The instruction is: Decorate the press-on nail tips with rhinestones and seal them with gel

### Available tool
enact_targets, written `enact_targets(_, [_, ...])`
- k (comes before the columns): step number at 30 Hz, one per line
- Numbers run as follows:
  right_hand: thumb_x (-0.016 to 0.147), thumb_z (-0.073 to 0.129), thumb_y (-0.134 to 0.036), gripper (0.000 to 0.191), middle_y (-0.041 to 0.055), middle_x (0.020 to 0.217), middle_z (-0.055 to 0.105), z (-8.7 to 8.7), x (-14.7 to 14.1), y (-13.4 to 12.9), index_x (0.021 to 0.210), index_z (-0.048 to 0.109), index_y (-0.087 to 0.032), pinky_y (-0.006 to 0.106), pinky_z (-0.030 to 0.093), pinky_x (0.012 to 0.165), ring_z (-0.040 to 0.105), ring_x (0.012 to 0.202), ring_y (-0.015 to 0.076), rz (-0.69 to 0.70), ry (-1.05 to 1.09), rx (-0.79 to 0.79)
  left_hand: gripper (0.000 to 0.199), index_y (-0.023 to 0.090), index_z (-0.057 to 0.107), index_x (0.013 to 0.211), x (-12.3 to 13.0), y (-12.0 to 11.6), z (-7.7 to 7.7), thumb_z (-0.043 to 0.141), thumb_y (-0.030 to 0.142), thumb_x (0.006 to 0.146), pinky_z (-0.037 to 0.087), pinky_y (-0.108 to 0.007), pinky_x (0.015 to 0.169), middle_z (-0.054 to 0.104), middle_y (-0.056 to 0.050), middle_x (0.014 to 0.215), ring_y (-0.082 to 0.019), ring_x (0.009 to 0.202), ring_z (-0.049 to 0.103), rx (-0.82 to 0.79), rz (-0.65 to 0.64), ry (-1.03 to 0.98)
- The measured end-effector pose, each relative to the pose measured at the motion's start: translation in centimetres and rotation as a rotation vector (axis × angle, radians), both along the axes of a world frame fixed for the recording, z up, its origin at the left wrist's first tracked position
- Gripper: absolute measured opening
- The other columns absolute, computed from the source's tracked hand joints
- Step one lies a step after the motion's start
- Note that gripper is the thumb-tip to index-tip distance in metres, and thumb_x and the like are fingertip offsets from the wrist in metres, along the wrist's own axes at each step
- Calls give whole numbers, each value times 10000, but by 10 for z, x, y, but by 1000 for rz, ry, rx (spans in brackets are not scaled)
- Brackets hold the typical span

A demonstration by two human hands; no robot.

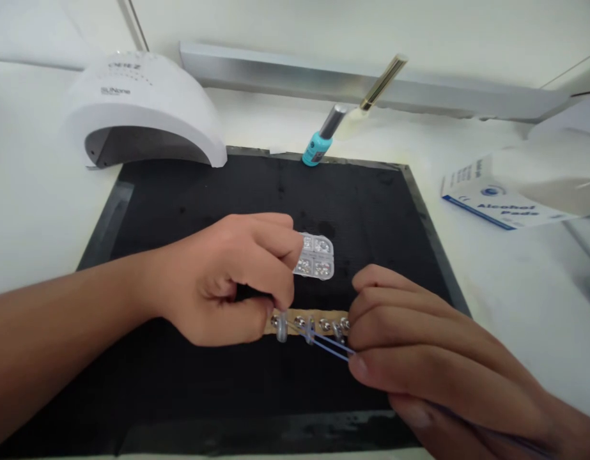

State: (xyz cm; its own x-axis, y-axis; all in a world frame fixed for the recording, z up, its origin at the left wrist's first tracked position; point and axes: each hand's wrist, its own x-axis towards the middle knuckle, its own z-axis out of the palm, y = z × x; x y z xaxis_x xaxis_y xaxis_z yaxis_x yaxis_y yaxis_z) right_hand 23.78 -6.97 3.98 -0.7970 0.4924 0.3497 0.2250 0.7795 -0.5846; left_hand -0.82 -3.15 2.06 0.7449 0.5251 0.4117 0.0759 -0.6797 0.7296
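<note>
A tan strip [316, 315] with several round silver studs lies across the middle of the black mat. Shiny grey false nails [282, 327] stick out from its front side. Thumb and forefinger of my left hand [237, 275] close around the strip's left end, beside the leftmost false nail; the exact contact is hidden. My right hand [429, 345] grips blue-purple tweezers [330, 345], their tips pointing left among the false nails, close to the leftmost one. The curled fingers of this hand cover the strip's right end.
Behind my left hand lies a clear compartment case [322, 257] of small sparkling stones. A white nail lamp [146, 102] stands at back left. A turquoise polish bottle [316, 149] and a gold-capped bottle [383, 83] stand at the back. An alcohol pads box [505, 191] sits right of the black mat [218, 396].
</note>
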Motion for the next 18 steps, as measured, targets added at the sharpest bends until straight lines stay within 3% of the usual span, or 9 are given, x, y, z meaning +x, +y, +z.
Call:
enact_targets(6, [895,511,-125,102,38,822,696,-4,2,-1,931,598,-163,373,496,982,668,804,153,-4,16,38,222,163,611,635,6,-2,8,444,21,665,422,-320,611,492,-17,596,-132,564,392,24,-118,47])
enact_targets(18, [892,515,-143,110,35,861,703,-3,5,-1,972,578,-184,364,511,993,675,835,162,11,-24,38,228,167,616,639,6,-2,7,439,26,671,412,-335,607,494,-19,606,-137,565,379,39,-117,97])
